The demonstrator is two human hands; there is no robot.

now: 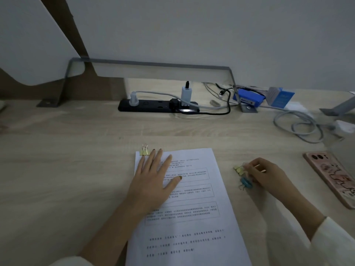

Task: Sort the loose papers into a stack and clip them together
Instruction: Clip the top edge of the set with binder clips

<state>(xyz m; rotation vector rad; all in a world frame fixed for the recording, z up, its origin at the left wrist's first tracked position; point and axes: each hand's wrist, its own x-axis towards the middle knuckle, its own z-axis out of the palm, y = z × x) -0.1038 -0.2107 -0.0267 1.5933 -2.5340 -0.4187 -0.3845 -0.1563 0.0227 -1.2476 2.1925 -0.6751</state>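
The stack lies near centre, with a corner clip on its far-left corner. The left hand lies flat on it, fingers spread. To the right, the right hand pinches a yellow clip, a blue clip just nearer. Far right stands a blue box, contents hidden.

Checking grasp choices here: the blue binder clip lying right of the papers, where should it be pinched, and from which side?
Probably by the wire handles of the blue binder clip, which appear to stick out toward the near-left; come from above on that side. Squeezing them would open the jaws. The right hand sits beside it, at the loose yellow clip.
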